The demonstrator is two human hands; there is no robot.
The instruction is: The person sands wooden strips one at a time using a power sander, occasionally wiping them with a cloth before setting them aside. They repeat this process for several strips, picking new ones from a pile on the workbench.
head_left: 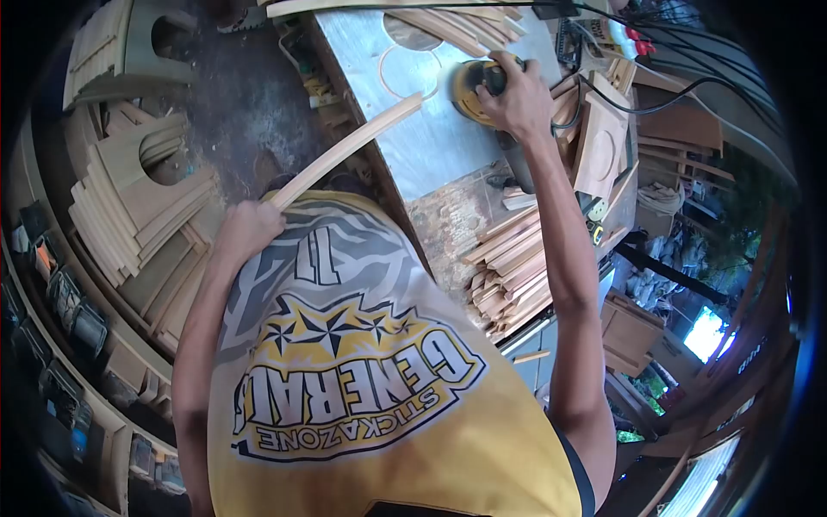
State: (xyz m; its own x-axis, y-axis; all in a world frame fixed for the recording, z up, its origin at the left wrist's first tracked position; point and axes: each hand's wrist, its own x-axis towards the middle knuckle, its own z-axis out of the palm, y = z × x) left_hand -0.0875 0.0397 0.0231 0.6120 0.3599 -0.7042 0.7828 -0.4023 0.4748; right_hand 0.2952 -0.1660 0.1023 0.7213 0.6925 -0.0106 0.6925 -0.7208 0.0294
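My left hand is closed around the lower end of a long wooden strip. The strip slants up and right, its far end over a pale board on the workbench. My right hand grips the top of a yellow and black power sander, fingers wrapped over its black part. The sander is on or just above the board, a short way right of the strip's far end; its left side looks blurred. A thin ring outline shows on the board beside it.
A stack of wooden strips lies on the bench's near right part. More strips rest at its far end. Curved wooden panels are piled on the left. A black cable runs right of the sander. A tape measure sits at the right edge.
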